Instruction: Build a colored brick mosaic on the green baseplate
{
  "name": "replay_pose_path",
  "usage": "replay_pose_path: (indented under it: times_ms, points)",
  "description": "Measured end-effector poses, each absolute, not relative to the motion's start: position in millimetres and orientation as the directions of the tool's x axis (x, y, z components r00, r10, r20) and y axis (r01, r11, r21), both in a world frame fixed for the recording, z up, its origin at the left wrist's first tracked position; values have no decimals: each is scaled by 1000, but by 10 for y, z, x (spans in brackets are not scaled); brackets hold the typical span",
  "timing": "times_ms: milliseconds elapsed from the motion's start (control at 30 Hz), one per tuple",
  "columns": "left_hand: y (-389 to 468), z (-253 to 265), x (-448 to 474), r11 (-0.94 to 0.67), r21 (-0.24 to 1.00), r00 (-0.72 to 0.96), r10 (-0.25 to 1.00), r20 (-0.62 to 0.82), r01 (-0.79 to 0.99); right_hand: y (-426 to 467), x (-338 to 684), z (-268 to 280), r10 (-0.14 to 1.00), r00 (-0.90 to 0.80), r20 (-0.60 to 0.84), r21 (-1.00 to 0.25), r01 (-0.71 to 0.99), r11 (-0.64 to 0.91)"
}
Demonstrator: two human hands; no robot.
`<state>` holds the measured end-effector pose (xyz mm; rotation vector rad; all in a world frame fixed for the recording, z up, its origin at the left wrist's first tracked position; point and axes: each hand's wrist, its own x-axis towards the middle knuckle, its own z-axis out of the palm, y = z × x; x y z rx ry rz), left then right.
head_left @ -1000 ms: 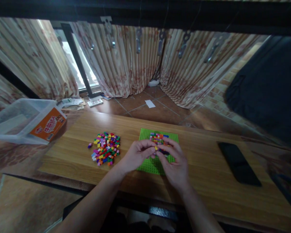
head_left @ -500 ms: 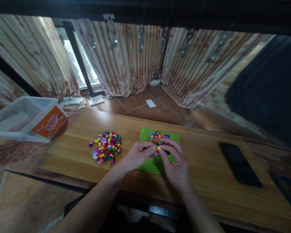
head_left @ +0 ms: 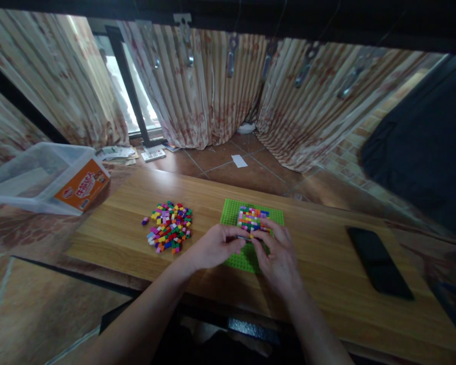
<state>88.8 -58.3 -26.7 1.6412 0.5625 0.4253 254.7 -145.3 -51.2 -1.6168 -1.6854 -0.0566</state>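
A green baseplate [head_left: 237,261] lies on the wooden table, with a block of small coloured toy bricks [head_left: 250,215] built up on its far half. Over the plate's near part, my right hand [head_left: 279,251] pinches a tiny yellow brick [head_left: 252,234] between thumb and fingers. My left hand [head_left: 216,246] comes in from the left, its fingertips meeting those of the right. Its thumb and index finger are drawn together, and whatever lies between them is too small to name. The fingers cover the near edge of the built bricks.
Left of the hands is a loose pile of coloured bricks [head_left: 171,228], with one purple brick [head_left: 145,221] apart. A black phone [head_left: 380,263] lies at the table's right. A clear plastic bin [head_left: 41,177] with an orange label stands beyond the left end.
My fingers have shifted slightly at the yellow brick; the left thumb now sits lower, apart from the right fingertips. More of the built bricks shows. The whole view has moved a little.
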Motion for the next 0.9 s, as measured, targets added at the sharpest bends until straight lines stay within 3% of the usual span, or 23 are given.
replay_pose_path:
  times_ms: [133,400,900]
  points:
    - [-605,-238,884,-182,975,824,567,-3,129,-1445,2542,-535,819,154,552,-487,857,167]
    - [-621,-249,886,-286,945,816,577,39,157,-1406,2492,-543,797,351,491,-697,707,118]
    - [-646,-252,903,-311,932,785,617,50,185,-1361,2497,-581,786,503,358,-789,613,-33]
